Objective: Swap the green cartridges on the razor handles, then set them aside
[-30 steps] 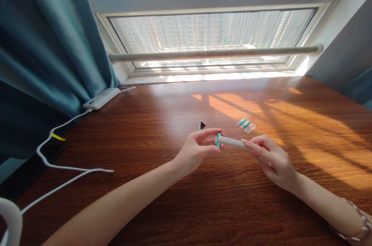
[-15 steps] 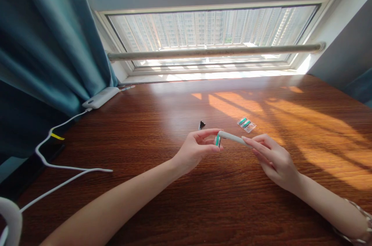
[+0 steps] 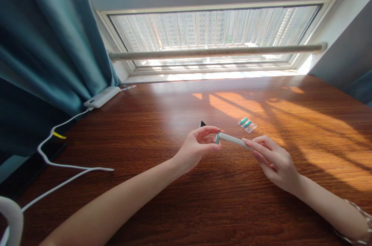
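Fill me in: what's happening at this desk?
A person holds a white razor handle in the right hand and pinches a green cartridge at its tip with the left hand, both just above the table. Whether the cartridge is clipped on cannot be told. A pack of spare cartridges and a small black part lie just beyond the hands.

Bare arms [image 3: 122,199] — R bracelet [image 3: 360,211], prob.

Beyond right hand [image 3: 273,160]: blade pack [image 3: 247,124]; further left: black piece [image 3: 202,124]; nearside tabletop [image 3: 221,211] open.
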`<state>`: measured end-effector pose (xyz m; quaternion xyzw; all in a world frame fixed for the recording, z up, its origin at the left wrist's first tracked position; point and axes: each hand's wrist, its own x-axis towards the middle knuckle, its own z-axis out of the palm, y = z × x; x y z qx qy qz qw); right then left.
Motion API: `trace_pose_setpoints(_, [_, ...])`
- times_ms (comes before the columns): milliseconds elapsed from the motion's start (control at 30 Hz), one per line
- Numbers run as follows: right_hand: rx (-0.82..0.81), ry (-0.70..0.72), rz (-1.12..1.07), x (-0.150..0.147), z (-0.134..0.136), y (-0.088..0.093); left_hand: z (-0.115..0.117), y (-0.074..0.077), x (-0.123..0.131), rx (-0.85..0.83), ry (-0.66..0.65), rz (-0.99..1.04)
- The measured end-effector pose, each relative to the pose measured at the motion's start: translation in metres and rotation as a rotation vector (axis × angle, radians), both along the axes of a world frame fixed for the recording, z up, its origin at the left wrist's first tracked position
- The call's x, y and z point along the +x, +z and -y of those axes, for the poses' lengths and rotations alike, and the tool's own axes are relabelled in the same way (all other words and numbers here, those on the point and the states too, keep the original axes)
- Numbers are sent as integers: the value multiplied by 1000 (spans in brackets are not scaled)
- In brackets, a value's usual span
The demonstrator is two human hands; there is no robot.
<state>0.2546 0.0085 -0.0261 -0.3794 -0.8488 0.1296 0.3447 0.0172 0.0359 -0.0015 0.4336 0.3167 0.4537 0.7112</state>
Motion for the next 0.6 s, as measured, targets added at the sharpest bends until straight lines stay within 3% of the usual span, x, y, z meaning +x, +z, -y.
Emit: trace_pose_setpoints(600, [-10, -9, 55, 1, -1, -2, 0, -3, -1, -28, 32, -40])
